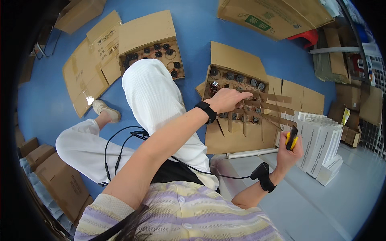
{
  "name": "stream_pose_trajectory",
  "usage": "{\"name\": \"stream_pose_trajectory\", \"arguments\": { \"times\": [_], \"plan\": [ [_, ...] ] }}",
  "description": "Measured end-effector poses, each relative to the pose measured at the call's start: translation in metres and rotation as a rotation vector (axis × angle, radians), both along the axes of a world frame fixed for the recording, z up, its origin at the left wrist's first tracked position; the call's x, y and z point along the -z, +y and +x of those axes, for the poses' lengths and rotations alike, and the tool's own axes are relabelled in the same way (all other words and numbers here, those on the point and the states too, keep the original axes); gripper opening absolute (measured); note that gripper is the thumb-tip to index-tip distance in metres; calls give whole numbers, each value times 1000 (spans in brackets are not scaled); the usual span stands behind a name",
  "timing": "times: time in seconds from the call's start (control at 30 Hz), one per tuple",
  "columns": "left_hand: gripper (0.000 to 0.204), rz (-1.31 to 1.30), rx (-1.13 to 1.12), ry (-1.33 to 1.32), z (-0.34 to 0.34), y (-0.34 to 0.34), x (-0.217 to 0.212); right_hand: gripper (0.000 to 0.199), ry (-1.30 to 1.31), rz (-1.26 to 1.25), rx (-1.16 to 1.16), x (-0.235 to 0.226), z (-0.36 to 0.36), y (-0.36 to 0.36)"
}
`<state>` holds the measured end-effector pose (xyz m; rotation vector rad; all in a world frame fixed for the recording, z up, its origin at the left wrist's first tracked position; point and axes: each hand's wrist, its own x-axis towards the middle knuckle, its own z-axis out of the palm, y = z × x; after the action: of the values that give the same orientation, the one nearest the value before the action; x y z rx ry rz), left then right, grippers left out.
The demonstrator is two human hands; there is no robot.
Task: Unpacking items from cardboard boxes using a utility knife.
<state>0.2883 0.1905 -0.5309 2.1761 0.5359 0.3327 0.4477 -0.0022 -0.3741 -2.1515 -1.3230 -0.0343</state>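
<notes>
My left hand (226,100) is over the open cardboard box (237,58) at centre right. One digit points right and the other fingers bend down, partly hidden, against a cardboard divider (278,108). This divider of crossed strips sits tilted, its strips sticking out past the box's right and near sides. Round dark motor-like parts with wires (253,82) lie in the box's compartments. In my right hand (290,152), to the right of the box, is a yellow-and-black handled tool (292,138). Its exact kind is unclear.
A second open box (146,30) with round black parts stands beyond my knee, beside a flattened carton (82,76). White boxes (319,140) stand on the grey surface (297,201) at right. A large carton (273,18) is at the back. A black cable (217,173) crosses my lap.
</notes>
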Motion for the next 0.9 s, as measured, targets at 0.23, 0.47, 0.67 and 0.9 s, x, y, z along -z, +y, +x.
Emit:
{"name": "stream_pose_trajectory", "arguments": {
  "times": [0.23,0.47,0.67,0.9],
  "plan": [
    [32,-34,-396,-398,-23,34,-56,20,207,675,295,-3,-20,9],
    [33,-279,-334,-355,-45,51,-79,27,983,646,292,110,31,10],
    [71,-314,-261,-3,-35,-10,24,46,1720,403,53,169,-48,40],
    [86,-255,-96,-154,-40,-1,-18,57,1792,496,177,117,-63,49]
  ]
}}
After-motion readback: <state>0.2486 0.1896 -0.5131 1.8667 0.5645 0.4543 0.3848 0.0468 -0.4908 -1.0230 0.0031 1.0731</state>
